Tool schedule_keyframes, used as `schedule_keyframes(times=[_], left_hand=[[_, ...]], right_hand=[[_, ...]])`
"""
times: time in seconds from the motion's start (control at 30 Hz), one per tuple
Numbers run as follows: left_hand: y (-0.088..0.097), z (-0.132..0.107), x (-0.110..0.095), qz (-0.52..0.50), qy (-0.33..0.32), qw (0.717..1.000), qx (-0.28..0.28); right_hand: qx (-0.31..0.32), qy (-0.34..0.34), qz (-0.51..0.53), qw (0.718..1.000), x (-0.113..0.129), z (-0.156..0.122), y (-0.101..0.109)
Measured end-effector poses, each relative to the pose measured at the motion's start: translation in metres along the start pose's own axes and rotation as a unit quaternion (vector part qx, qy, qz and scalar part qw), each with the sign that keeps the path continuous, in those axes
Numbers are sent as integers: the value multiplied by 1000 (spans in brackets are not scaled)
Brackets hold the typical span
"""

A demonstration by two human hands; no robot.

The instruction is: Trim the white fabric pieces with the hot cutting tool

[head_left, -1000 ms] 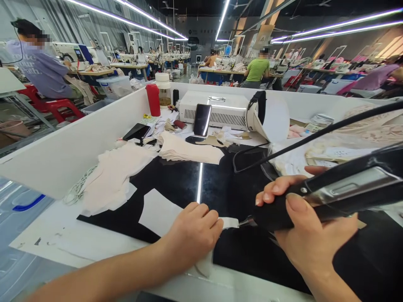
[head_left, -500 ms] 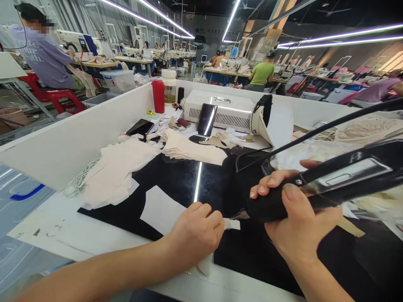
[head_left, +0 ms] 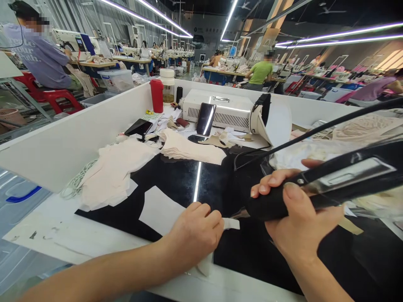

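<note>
My right hand [head_left: 302, 214] is wrapped round a black corded hand tool [head_left: 340, 176] with a metal plate on its side. The tool's narrow metal tip [head_left: 241, 213] points left, close to the end of a pale fabric strip [head_left: 232, 223]; whether they touch I cannot tell. My left hand [head_left: 197, 235] is closed on the strip, fingers bent down at the black board's [head_left: 252, 260] front edge. A pale end [head_left: 206, 265] of material shows below that hand. Partly behind the left hand lies a white cut piece [head_left: 160, 209] on the board.
Pale pink fabric pieces [head_left: 110, 172] lie at left, a second stack [head_left: 192, 147] behind. A white vented box [head_left: 218, 108], a phone [head_left: 206, 119], a red cup [head_left: 156, 95] and a jar [head_left: 168, 86] stand at the back. The tool's cable [head_left: 315, 130] crosses the right side.
The view has shifted very slightly. Both hands, the tool and the strip stay in almost the same place.
</note>
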State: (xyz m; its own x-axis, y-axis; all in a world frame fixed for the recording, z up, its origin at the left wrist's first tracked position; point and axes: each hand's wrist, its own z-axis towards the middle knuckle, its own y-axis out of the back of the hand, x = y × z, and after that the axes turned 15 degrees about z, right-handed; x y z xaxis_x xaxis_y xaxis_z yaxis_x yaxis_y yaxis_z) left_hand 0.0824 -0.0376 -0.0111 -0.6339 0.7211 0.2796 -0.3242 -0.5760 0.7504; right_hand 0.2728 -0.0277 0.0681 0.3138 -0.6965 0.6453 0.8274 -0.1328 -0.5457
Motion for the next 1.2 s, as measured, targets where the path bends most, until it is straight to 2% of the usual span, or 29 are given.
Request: schedule_keyframes(times=[0.27, 0.43, 0.57, 0.73, 0.93, 1.2], left_hand=[[4, 0, 2, 2, -11, 1000, 17], [2, 0, 2, 1, -5, 1000, 3], [2, 0, 2, -3, -8, 1000, 11], [2, -1, 1, -14, -6, 1000, 23], [-1, -3, 1, -14, -4, 1000, 26], [5, -3, 6, -5, -35, 996, 80]], right_hand=[[-14, 12, -15, 1000, 2, 0, 4], [-6, 3, -27, 1000, 2, -1, 2], [-9, -8, 2, 1000, 6, -2, 1], [21, -22, 44, 999, 9, -10, -2], [23, -18, 24, 999, 6, -16, -4], [2, -2, 6, 1000, 13, -9, 0]])
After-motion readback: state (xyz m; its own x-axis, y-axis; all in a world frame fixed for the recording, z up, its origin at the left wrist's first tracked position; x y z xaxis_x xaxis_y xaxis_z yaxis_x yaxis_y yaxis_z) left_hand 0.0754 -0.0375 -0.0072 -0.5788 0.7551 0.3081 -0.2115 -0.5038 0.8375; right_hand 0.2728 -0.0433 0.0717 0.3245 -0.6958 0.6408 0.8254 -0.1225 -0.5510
